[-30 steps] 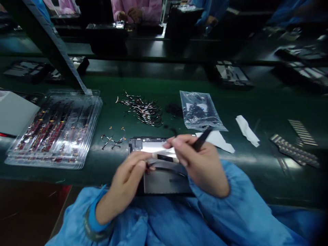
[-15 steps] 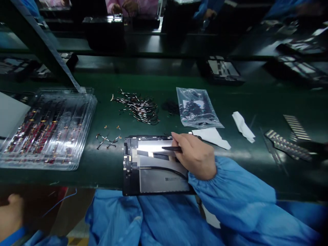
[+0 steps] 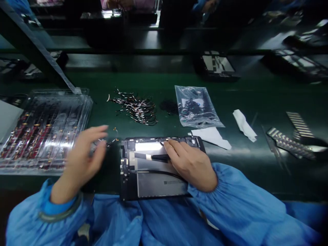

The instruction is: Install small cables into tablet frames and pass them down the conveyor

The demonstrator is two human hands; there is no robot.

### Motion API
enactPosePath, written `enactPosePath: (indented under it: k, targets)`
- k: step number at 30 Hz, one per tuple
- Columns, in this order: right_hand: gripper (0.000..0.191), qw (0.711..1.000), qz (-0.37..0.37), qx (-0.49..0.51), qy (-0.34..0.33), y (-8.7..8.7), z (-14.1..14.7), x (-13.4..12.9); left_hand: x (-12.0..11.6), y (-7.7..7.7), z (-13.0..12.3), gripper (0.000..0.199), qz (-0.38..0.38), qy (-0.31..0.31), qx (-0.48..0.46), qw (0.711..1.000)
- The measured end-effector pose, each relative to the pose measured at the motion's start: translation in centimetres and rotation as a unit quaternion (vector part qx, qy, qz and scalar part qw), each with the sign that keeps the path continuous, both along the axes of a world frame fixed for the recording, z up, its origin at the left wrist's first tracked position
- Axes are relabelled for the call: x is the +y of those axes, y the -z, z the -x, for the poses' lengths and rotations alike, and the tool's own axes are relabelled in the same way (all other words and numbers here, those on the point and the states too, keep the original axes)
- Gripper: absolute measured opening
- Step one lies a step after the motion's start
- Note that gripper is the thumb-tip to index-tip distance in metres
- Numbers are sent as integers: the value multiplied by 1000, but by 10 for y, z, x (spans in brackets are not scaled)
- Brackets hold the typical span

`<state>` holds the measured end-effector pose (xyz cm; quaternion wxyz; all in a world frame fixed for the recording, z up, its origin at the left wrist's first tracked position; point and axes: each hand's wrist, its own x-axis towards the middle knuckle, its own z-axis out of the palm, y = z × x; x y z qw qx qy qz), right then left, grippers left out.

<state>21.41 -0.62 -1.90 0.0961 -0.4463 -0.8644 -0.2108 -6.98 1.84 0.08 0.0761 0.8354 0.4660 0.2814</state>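
An opened tablet [image 3: 128, 186] lies at the bench's front edge, its battery and black frame facing up. My right hand [image 3: 193, 164] rests over its upper right part, fingertips at the top edge. A dark pointed tool [image 3: 160, 157] pokes out from under those curled fingers; its exact kind is unclear. Left of the tablet, my left hand [image 3: 83, 155] is blurred, thumb and fingers apart, with nothing seen between them. It hovers at a few small cables [image 3: 112, 142], partly covering them.
A heap of short black cables [image 3: 138, 107] lies behind the tablet. Beside it are a plastic bag [image 3: 198, 107] of dark parts and white paper pieces [image 3: 212, 137]. Stacked clear trays [image 3: 85, 112] stand left; metallic strips [image 3: 289, 143] lie right. Co-workers' hands show across the bench.
My left hand has risen from below the bench edge to the small cables. My right hand has lowered onto the tablet's top edge, and the dark tool now sits lower.
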Motion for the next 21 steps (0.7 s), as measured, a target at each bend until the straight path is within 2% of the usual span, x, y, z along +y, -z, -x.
enactPosePath:
  k: [4, 6, 10, 15, 21]
  targets:
    - [23, 1000, 7, -11, 3, -2, 2, 0, 18, 5, -51, 14, 6, 196, 96, 976]
    - [23, 1000, 12, -16, 7, -2, 2, 0, 22, 12, -70, 15, 10, 230, 116, 966]
    - [23, 1000, 12, -16, 0, -3, 2, 1, 24, 23, -85, 20, 7, 248, 138, 959]
    - [23, 1000, 1, -7, -25, -3, 1, 2, 24, 24, -85, 27, 4, 242, 178, 954]
    - [28, 994, 93, 54, -30, -9, -13, 2, 29, 26, -84, 35, 25, 258, 149, 954]
